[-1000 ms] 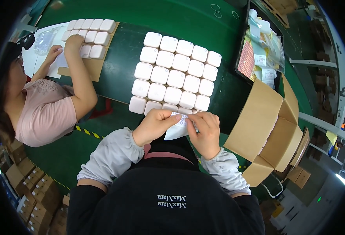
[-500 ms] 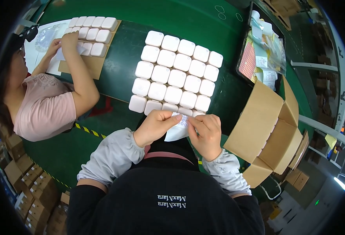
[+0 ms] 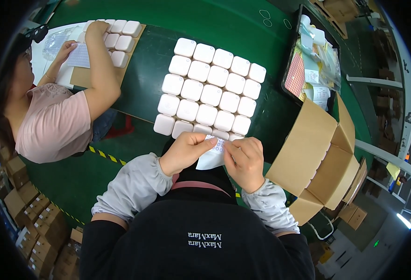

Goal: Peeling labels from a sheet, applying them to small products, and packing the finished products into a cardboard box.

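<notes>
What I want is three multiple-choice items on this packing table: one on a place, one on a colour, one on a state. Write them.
1. Where does the cardboard box stand?
A. on the person's right
B. on the person's left
C. under the table

2. What colour is the top of the table?
A. grey
B. green
C. brown

3. What is the state of the white sheet?
A. held between the left hand and the right hand
B. lying flat on the table
C. tucked inside the cardboard box

Answers:
1 A, the box sits open just beyond the right hand.
2 B, green shows all around the white cases.
3 A, the fingers of both hands pinch the sheet.
</notes>
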Available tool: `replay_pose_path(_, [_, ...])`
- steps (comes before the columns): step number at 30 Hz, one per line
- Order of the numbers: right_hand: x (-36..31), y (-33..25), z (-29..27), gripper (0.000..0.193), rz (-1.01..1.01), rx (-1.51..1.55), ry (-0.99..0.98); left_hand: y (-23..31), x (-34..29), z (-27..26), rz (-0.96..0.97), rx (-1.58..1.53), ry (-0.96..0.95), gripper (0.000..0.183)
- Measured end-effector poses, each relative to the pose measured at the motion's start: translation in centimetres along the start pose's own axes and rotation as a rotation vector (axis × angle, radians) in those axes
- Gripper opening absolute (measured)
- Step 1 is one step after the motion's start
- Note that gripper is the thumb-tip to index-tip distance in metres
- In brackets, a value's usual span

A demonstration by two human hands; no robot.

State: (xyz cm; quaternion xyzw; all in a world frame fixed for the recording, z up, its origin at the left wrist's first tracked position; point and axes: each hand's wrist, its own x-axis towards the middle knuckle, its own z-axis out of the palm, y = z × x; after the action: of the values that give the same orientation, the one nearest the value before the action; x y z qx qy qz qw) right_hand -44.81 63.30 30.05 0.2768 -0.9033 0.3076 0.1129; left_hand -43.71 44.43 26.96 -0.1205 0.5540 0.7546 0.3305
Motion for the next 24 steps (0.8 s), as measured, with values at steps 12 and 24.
replay_pose_path(12, [0.3, -0.5, -0.3, 0.017, 0.021, 0.037, -0.007, 0.4, -0.1, -0.2, -0.033, 0.056, -0.032, 0.025])
replay_pose_path(24, [0.8, -0.6, -0.6, 0.017, 0.102, 0.03, -0.023, 0.6, -0.1, -0.6, 0.023, 0.059, -0.082, 0.025])
